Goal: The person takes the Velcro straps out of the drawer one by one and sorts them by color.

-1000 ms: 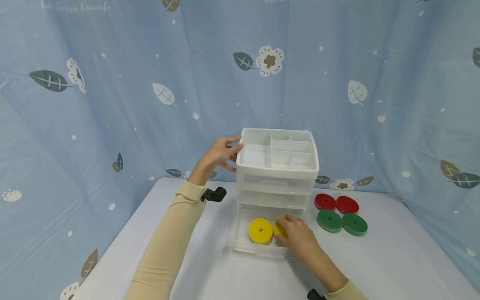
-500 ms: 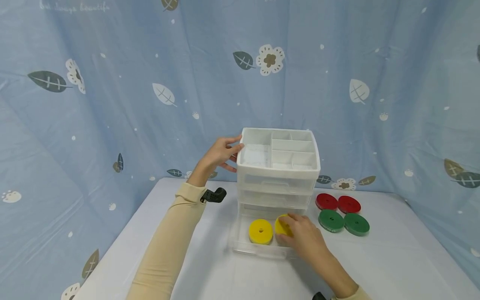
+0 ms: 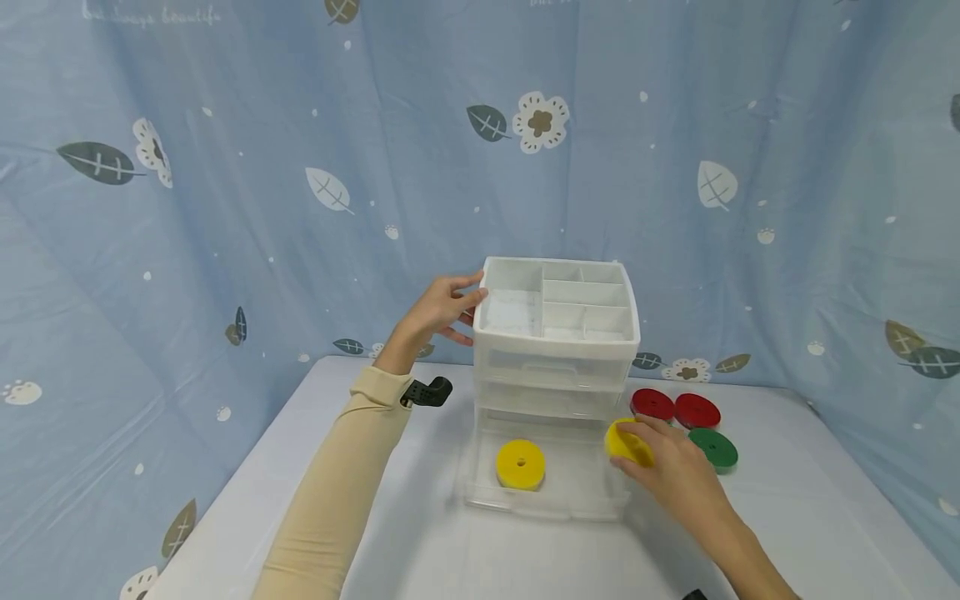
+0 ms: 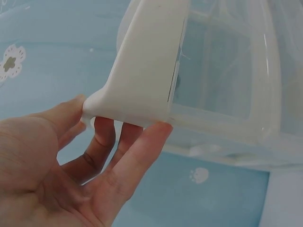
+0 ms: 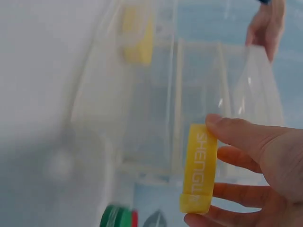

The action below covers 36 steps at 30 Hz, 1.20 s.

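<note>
My right hand (image 3: 678, 471) pinches a yellow disc (image 3: 627, 443) with thumb and fingers, just off the right side of the pulled-out bottom drawer (image 3: 573, 467). White lettering runs along the disc's edge (image 5: 199, 165) in the right wrist view. Another yellow disc (image 3: 521, 464), with a small centre hole, lies inside that drawer on the left. My left hand (image 3: 441, 304) grips the upper left side of the white drawer unit (image 3: 555, 340); the left wrist view shows curled fingers against its white rim (image 4: 142, 71).
Two red discs (image 3: 697, 411) lie right of the unit, with a green disc (image 3: 714, 450) in front of them. Green also shows in the right wrist view's lower edge. A blue patterned curtain (image 3: 405, 125) hangs behind the white table (image 3: 810, 500). Two upper drawers (image 3: 551, 398) stand pushed in.
My right hand has lifted the right-hand yellow disc out of the bottom drawer and moved it right, now covering one green disc. The left hand stays on the unit.
</note>
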Tool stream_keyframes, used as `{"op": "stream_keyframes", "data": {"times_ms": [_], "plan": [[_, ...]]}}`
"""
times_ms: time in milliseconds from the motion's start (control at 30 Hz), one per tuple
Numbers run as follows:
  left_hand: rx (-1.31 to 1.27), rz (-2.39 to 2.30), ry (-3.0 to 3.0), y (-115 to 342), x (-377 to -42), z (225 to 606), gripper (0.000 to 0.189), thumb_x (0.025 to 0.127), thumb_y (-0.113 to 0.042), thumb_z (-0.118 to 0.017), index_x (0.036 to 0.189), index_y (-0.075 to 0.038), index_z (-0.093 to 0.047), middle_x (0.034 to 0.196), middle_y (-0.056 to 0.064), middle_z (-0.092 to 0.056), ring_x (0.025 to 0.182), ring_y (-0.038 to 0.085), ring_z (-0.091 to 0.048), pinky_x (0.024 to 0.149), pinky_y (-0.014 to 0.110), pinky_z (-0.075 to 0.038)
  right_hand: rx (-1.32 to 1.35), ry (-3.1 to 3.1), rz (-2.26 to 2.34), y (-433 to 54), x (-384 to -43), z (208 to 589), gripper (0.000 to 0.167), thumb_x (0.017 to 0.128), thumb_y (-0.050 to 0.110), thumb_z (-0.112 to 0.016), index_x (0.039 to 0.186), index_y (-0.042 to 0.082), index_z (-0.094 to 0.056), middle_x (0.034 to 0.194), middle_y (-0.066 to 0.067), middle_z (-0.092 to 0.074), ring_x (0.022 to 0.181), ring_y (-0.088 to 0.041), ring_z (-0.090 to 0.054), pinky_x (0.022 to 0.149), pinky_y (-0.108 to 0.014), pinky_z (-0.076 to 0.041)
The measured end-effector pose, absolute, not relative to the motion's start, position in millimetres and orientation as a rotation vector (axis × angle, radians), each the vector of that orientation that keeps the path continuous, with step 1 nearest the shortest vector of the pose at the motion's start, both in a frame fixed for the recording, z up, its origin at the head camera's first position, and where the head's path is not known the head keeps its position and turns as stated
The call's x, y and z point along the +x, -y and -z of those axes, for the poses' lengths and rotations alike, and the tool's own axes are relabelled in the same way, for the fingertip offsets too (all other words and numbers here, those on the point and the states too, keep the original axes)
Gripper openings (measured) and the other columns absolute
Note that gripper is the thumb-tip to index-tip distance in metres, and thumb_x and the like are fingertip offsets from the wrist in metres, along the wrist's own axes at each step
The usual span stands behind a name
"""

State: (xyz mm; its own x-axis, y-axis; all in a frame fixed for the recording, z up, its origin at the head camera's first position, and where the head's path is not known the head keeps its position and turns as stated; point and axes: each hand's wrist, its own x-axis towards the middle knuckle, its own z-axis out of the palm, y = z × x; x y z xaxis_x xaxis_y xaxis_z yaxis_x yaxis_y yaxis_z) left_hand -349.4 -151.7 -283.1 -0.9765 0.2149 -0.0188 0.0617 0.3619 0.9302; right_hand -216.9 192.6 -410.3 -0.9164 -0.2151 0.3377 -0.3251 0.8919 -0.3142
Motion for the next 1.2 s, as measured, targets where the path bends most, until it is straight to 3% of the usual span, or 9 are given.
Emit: {"op": "stream_keyframes", "data": {"times_ms": [133, 333, 567, 867, 1200], "plan": [[0.256, -1.687, -2.479, 152.2, -349.8, 283.5, 0.060, 0.100, -0.035, -0.056, 0.155, -0.030, -0.031, 0.116, 0.020, -0.065, 0.089, 0.027, -0.071, 0.068, 0.044, -0.064, 0.336, 2.803, -0.473, -213.4, -216.3, 418.4, 0.048, 0.073, 0.030, -0.087, 0.115, 0.011, -0.071, 0.124, -0.022, -0.065, 0.117, -0.049, -0.056, 0.089, -0.068, -0.051], [0.254, -1.685, -2.477, 149.9, -350.8, 284.8, 0.060, 0.100, -0.036, -0.057, 0.154, -0.031, -0.032, 0.111, 0.017, -0.066, 0.089, 0.027, -0.071, 0.068, 0.044, -0.064, 0.259, 2.924, -0.449, -233.7, -214.4, 437.9, 0.049, 0.072, 0.033, -0.087, 0.112, 0.010, -0.072, 0.118, -0.024, -0.065, 0.104, -0.045, -0.060, 0.084, -0.066, -0.054], [0.248, -1.686, -2.477, 150.1, -350.2, 285.4, 0.061, 0.100, -0.036, -0.056, 0.155, -0.031, -0.031, 0.111, 0.017, -0.066, 0.088, 0.027, -0.071, 0.069, 0.045, -0.064, 0.153, 3.064, -0.489, -243.1, -216.6, 455.2, 0.057, 0.072, 0.041, -0.086, 0.117, 0.009, -0.070, 0.125, -0.029, -0.059, 0.111, -0.050, -0.054, 0.088, -0.071, -0.048], [0.270, -1.699, -2.481, 151.2, -349.1, 284.2, 0.060, 0.101, -0.035, -0.056, 0.155, -0.030, -0.030, 0.120, 0.023, -0.062, 0.089, 0.027, -0.070, 0.069, 0.044, -0.064, 0.173, 3.027, -0.511, -242.1, -218.9, 466.1, 0.052, 0.072, 0.035, -0.087, 0.114, 0.008, -0.071, 0.122, -0.026, -0.061, 0.109, -0.045, -0.057, 0.091, -0.065, -0.051], [0.285, -1.702, -2.480, 151.4, -349.1, 286.1, 0.060, 0.101, -0.035, -0.055, 0.155, -0.030, -0.030, 0.116, 0.019, -0.063, 0.088, 0.027, -0.070, 0.071, 0.047, -0.063, 0.236, 3.017, -0.478, -242.1, -217.9, 466.5, 0.049, 0.073, 0.036, -0.086, 0.110, 0.009, -0.070, 0.113, -0.019, -0.064, 0.096, -0.035, -0.061, 0.084, -0.060, -0.056]]}}
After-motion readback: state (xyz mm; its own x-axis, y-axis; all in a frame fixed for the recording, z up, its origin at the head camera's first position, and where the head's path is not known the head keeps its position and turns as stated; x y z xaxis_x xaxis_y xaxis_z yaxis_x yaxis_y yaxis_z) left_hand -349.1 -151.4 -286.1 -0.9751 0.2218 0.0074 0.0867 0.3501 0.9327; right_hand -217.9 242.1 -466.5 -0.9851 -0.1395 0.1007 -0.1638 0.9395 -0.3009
